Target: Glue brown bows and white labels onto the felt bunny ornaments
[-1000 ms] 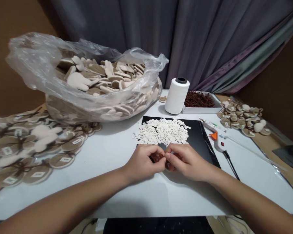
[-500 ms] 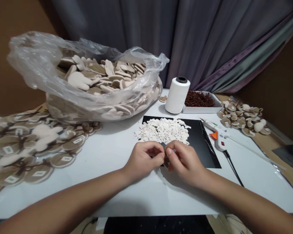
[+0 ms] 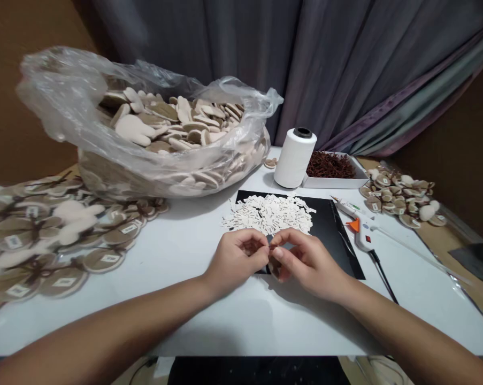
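Observation:
My left hand (image 3: 241, 256) and my right hand (image 3: 301, 262) meet fingertip to fingertip above the near edge of a black sheet (image 3: 337, 240). A small brown padded fabric piece (image 3: 274, 267) shows in part beneath my right fingers, which are closed on it. My left thumb and forefinger pinch right beside it; what lies between their tips is too small to make out. Just beyond both hands, a heap of small printed white labels (image 3: 271, 211) covers much of the black sheet.
A large clear plastic bag (image 3: 177, 176) of padded shapes stands back left. Labelled pieces with brown bows (image 3: 64, 278) lie left, more (image 3: 401, 198) right. A white thread cone (image 3: 293, 160), a box of brown bows (image 3: 333, 166) and a glue gun (image 3: 361, 230) stand nearby.
My right hand has opened slightly around the piece, its thumb and forefinger now forming a wider loop. The fingertips of both hands stay together. The view has shifted a little.

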Action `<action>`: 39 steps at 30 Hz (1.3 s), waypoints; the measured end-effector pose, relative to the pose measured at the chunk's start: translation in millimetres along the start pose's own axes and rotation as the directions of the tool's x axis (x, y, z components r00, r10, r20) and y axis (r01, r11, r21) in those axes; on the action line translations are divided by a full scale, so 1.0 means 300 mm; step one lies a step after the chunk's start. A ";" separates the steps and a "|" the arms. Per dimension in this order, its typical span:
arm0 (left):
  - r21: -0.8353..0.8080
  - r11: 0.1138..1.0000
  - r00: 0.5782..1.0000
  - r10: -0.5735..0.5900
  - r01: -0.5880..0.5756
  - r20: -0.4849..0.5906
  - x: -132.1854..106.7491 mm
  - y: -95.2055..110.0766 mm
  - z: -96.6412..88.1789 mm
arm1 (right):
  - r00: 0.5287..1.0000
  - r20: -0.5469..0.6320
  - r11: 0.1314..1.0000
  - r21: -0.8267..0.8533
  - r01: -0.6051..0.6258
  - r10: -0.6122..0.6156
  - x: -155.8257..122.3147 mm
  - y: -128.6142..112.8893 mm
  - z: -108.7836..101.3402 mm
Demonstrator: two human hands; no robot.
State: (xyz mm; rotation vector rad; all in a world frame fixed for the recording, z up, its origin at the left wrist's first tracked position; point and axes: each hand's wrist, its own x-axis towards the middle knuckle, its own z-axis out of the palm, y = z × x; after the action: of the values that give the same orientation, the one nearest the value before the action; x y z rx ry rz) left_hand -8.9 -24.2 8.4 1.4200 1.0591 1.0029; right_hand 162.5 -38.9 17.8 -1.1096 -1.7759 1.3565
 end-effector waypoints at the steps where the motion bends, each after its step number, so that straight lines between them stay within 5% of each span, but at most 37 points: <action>1: 0.011 1.000 1.000 -0.001 0.001 0.002 -0.001 -0.003 0.000 | 1.000 0.018 1.000 0.001 -0.009 0.009 0.000 -0.001 -0.007; 7: 0.155 0.986 0.995 0.041 -0.056 0.095 -0.005 -0.016 0.005 | 0.990 0.136 0.962 -0.265 0.071 -0.035 0.000 -0.022 -0.033; 13: 0.328 0.925 0.976 0.144 -0.192 0.165 -0.003 -0.015 0.002 | 0.979 0.204 0.814 -0.568 0.123 -0.005 -0.014 -0.050 -0.051; 26: 0.291 0.939 0.956 0.099 -0.181 0.276 -0.011 -0.017 0.005 | 0.960 0.272 0.594 -0.783 0.181 0.066 -0.038 -0.082 -0.070; 28: 0.254 0.960 0.960 0.046 -0.120 0.277 -0.010 -0.015 0.006 | 0.963 0.265 0.623 -0.760 0.183 0.041 -0.040 -0.082 -0.076; 34: -0.019 0.999 0.944 -0.022 0.030 0.330 -0.004 0.000 -0.015 | 0.975 0.221 0.906 -0.410 0.105 -0.013 -0.029 -0.089 -0.090; 39: -0.142 0.985 0.947 -0.047 0.097 0.318 -0.004 -0.007 -0.023 | 0.993 0.113 0.950 -0.313 -0.002 0.040 -0.024 -0.083 -0.083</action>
State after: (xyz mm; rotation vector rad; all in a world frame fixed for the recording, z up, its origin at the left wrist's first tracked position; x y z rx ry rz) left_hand -16.1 -23.5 7.1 1.3480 0.7752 0.7586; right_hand 181.3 -37.6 48.3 -1.2365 -2.1258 1.2005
